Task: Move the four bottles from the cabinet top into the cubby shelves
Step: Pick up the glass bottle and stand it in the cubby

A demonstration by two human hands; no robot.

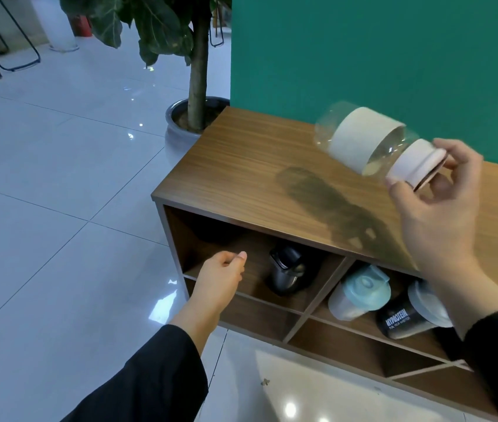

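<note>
My right hand grips the white lid of a clear bottle with a white band, holding it tilted almost sideways in the air above the wooden cabinet top. My left hand hovers loosely curled and holds nothing, in front of the upper left cubby. In that cubby stands a dark metal bottle. The upper right cubby holds a pale bottle with a light blue lid and a black shaker with a clear lid, both leaning.
A green wall rises behind the cabinet. A potted plant in a grey pot stands at the cabinet's far left corner. Glossy white floor tiles spread to the left. The lower cubbies look dark.
</note>
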